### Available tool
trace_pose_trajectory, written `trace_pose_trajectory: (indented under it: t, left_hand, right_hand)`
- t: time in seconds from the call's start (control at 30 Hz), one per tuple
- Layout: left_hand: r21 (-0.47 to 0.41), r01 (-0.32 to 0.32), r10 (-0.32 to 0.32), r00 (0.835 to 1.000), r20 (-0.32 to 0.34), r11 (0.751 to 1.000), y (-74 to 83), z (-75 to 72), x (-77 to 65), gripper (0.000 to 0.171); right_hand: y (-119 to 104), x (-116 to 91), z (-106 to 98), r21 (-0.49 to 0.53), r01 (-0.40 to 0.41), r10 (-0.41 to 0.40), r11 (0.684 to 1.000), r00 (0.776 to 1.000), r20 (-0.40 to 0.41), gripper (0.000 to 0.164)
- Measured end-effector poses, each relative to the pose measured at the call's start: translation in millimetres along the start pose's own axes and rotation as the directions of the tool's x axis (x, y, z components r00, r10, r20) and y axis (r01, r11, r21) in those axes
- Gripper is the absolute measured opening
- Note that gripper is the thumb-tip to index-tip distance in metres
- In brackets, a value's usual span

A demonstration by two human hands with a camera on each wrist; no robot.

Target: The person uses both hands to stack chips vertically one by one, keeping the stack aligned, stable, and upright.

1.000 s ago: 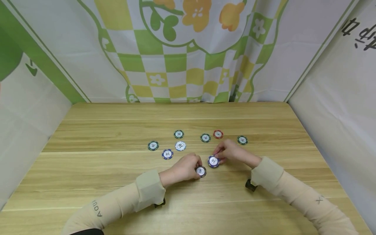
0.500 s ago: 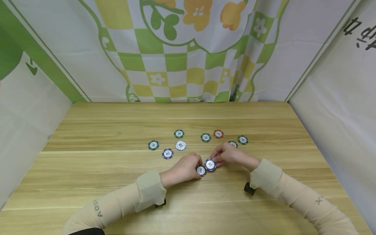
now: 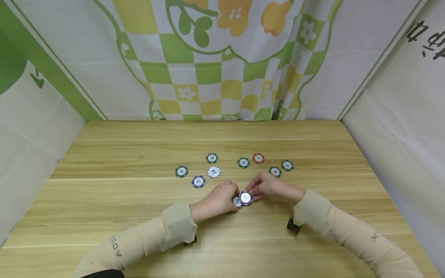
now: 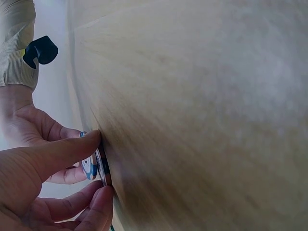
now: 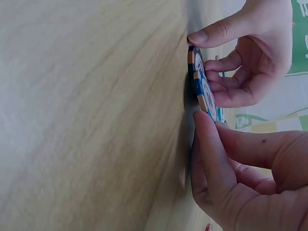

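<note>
Left hand (image 3: 221,197) grips the dark 100 chip (image 3: 236,202). Right hand (image 3: 269,187) pinches a blue 10 chip (image 3: 246,198), shifted leftward since the earlier frames and now obscuring part of the dark chip from overhead. Just beyond the right hand, a green chip (image 3: 275,172), hidden one second ago, is exposed. Farther: red chip (image 3: 259,158), then checkered curtain (image 3: 208,88).

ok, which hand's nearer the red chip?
Right: the right hand is just below the red chip in the head view; the left hand is farther, lower left.
</note>
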State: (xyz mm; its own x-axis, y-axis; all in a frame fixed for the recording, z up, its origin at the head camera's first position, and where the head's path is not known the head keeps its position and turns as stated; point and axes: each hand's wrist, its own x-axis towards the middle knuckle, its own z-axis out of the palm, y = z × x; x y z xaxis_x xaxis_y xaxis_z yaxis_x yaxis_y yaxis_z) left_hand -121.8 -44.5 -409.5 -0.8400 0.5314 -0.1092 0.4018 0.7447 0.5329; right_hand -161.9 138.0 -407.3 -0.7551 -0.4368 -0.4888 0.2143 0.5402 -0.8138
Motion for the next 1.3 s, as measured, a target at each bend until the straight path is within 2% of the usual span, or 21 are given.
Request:
trace_pose_trajectory:
  t: [0.27,0.43,0.6,0.97,1.3]
  left_hand:
    - [0.015,-0.006,0.006,1.000,0.000,1.000,-1.3,1.5,-0.3,0.036]
    - [0.015,-0.014,0.014,1.000,-0.003,1.000,-1.9,1.6,-0.3,0.036]
    - [0.009,-0.010,0.010,1.000,0.004,1.000,-2.0,1.2,0.3,0.035]
    - [0.027,-0.006,0.005,1.000,0.010,1.000,-1.2,0.0,2.6,0.030]
    - [0.026,-0.012,0.012,1.000,0.000,1.000,-0.6,-0.7,2.4,0.029]
  right_hand:
    - [-3,-1,9,-0.016,-0.039,0.038,0.999,0.998,-0.055,0.013]
    - [-7,-4,15,-0.098,-0.026,0.016,0.995,0.995,-0.102,0.011]
    - [-8,-4,19,-0.119,-0.041,0.025,0.992,0.991,-0.129,0.009]
    - [-10,-3,24,-0.155,-0.048,0.028,0.987,0.991,-0.130,0.008]
    - [-11,-2,29,-0.163,-0.015,-0.006,0.987,0.992,-0.127,0.011]
